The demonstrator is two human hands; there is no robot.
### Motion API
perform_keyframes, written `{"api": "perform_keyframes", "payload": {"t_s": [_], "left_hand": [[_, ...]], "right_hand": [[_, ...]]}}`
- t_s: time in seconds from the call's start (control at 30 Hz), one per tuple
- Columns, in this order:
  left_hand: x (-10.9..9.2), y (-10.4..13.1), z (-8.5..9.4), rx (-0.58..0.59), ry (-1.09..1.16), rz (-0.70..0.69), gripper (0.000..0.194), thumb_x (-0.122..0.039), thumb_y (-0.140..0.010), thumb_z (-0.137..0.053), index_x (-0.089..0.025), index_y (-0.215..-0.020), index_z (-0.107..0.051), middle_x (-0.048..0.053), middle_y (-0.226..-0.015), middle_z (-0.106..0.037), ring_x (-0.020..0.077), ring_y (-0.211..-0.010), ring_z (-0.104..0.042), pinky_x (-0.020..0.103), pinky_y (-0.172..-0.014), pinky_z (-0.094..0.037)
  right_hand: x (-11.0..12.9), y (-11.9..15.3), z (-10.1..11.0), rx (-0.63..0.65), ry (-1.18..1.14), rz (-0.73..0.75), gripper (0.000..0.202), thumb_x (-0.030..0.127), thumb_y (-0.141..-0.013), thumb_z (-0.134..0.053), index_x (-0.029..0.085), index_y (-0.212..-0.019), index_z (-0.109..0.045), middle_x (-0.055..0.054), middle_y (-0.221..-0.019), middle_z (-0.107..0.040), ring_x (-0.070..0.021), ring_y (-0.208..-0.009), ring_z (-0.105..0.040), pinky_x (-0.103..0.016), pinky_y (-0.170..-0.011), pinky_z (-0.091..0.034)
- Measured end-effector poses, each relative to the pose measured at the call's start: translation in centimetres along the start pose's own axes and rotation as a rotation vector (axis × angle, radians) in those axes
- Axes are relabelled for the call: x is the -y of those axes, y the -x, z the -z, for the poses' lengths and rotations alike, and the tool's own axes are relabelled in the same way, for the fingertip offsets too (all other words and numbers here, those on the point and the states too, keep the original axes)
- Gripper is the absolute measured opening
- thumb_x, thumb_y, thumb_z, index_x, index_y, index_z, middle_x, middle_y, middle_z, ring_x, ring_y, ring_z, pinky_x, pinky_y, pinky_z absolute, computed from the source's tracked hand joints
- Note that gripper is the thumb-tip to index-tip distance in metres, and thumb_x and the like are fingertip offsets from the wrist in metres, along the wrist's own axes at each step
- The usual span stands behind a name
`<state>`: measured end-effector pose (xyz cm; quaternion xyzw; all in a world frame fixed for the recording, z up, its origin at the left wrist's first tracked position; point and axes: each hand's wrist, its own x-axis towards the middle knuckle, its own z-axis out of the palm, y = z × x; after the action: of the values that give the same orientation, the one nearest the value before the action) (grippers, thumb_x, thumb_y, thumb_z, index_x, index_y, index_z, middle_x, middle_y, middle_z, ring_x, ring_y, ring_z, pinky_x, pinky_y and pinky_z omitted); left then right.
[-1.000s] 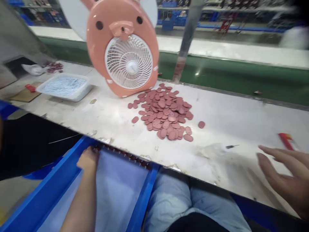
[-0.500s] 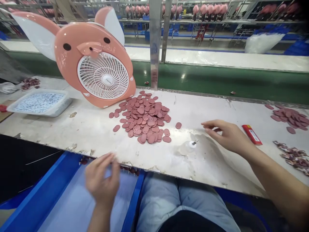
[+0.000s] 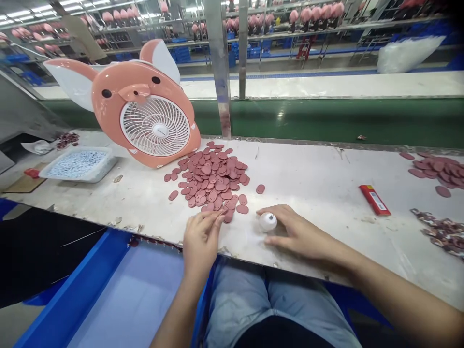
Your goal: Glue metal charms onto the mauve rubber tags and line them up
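Note:
My left hand [image 3: 203, 237] is at the near edge of a pile of flat reddish oval pieces [image 3: 215, 176]. Its thumb and index finger pinch what looks like one oval piece [image 3: 223, 211] at the fingertips. My right hand [image 3: 295, 229] curves around a small needle-tip bottle with a white rounded top [image 3: 268, 221], thumb on the near side and fingers on the far side. The bottle's lower body is hard to make out. A single oval piece [image 3: 260, 189] lies apart, just beyond my right fingers.
A pink pig-shaped fan [image 3: 103, 113] stands behind the pile. To the left is a plastic tray [image 3: 97, 176] of blue-white bits. A red box [image 3: 375, 199], more oval pieces [image 3: 437, 169] and small dark-pink parts [image 3: 440, 232] lie right. A blue bin [image 3: 97, 270] sits below the table edge.
My left hand has risen from over the bin to the pile's near edge. My right hand has moved left and closed around the bottle. The camera view has shifted slightly.

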<state>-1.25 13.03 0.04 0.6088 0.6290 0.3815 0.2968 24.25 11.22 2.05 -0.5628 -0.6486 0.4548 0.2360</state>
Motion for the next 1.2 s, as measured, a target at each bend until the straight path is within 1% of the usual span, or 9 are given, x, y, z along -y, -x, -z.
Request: {"api": "perform_keyframes", "payload": {"t_s": [0.13,0.27,0.37,0.6,0.7,0.8,0.97,1.1,1.2], "left_hand": [[-2.2,3.2,-0.3,0.123,0.337,0.227,0.057,-0.066,-0.082,-0.055,-0.014,-0.093,-0.079,0.010,-0.083,-0.074,0.0099,-0.062,-0.057,0.022,-0.057,-0.048],[-4.7,6.1,-0.2,0.231,0.677,0.410,0.036,-0.052,-0.068,-0.081,-0.017,-0.079,-0.080,0.007,-0.075,-0.074,0.0047,-0.058,-0.052,0.014,-0.055,-0.046],[-5.3,7.3,-0.2,0.215,0.667,0.327,0.023,-0.042,-0.069,-0.083,-0.022,-0.079,-0.082,0.003,-0.074,-0.073,0.0041,-0.059,-0.055,0.013,-0.061,-0.050],[-2.8,8.8,-2.3,0.165,0.789,0.027,0.030,-0.028,-0.067,-0.086,-0.032,-0.097,-0.080,-0.001,-0.075,-0.068,0.0052,-0.069,-0.063,0.012,-0.066,-0.054],[-2.4,9.0,-2.8,0.126,0.935,0.083,0.025,-0.033,-0.068,-0.085,-0.030,-0.092,-0.079,-0.001,-0.082,-0.069,0.0090,-0.073,-0.068,0.014,-0.060,-0.056],[-2.7,9.1,-2.5,0.219,1.114,0.267,0.027,-0.038,-0.066,-0.085,-0.027,-0.088,-0.076,0.002,-0.089,-0.075,0.0150,-0.078,-0.074,0.015,-0.052,-0.057],[-3.4,8.9,-2.1,0.306,1.321,0.510,0.032,-0.043,-0.063,-0.086,-0.021,-0.083,-0.074,0.000,-0.074,-0.074,0.0099,-0.058,-0.068,0.014,-0.043,-0.054],[-3.5,9.0,-2.6,0.296,1.331,0.643,0.042,-0.052,-0.065,-0.083,-0.022,-0.092,-0.074,-0.001,-0.075,-0.073,0.0074,-0.060,-0.067,0.013,-0.045,-0.055],[-3.6,9.3,-2.7,0.328,1.311,0.684,0.044,-0.051,-0.063,-0.085,-0.022,-0.094,-0.074,0.001,-0.087,-0.076,0.0107,-0.074,-0.073,0.011,-0.049,-0.057]], "right_hand": [[1.1,0.7,-1.6,-0.126,-0.259,-0.014,0.045,0.060,-0.082,-0.059,0.021,-0.105,-0.058,-0.003,-0.103,-0.064,-0.0089,-0.090,-0.058,-0.024,-0.085,-0.053],[2.9,2.7,-3.0,-0.134,-0.536,-0.032,0.053,0.058,-0.069,-0.077,0.022,-0.096,-0.049,0.004,-0.080,-0.058,-0.0017,-0.067,-0.051,-0.014,-0.062,-0.046],[4.2,3.8,-4.6,-0.073,-0.708,-0.099,0.059,0.048,-0.059,-0.088,0.021,-0.093,-0.047,0.006,-0.072,-0.058,-0.0007,-0.062,-0.052,-0.011,-0.057,-0.043],[4.8,4.8,-7.0,-0.033,-0.963,-0.236,0.059,0.059,-0.070,-0.072,0.027,-0.104,-0.035,0.009,-0.064,-0.053,0.0001,-0.047,-0.043,-0.012,-0.046,-0.037],[3.7,5.5,-6.4,-0.035,-0.926,-0.267,0.066,0.071,-0.074,-0.057,0.030,-0.118,-0.030,0.008,-0.065,-0.052,-0.0040,-0.045,-0.046,-0.014,-0.039,-0.038],[2.2,7.0,-5.0,-0.067,-0.792,-0.311,0.068,0.063,-0.075,-0.065,0.035,-0.124,-0.028,0.006,-0.077,-0.057,-0.0026,-0.054,-0.051,-0.010,-0.043,-0.041],[1.1,9.8,-2.9,-0.375,-0.267,-0.228,0.048,0.054,-0.068,-0.079,0.037,-0.111,-0.064,0.000,-0.114,-0.069,-0.0095,-0.097,-0.068,-0.014,-0.078,-0.061],[1.3,11.7,-2.0,-0.631,-0.116,-0.189,0.043,0.058,-0.061,-0.082,0.044,-0.100,-0.072,0.004,-0.117,-0.072,-0.0192,-0.095,-0.072,-0.027,-0.073,-0.067],[1.0,12.9,-1.7,-0.739,0.008,-0.106,0.043,0.059,-0.068,-0.073,0.048,-0.109,-0.066,0.000,-0.108,-0.074,-0.0241,-0.089,-0.072,-0.036,-0.067,-0.067]]}}
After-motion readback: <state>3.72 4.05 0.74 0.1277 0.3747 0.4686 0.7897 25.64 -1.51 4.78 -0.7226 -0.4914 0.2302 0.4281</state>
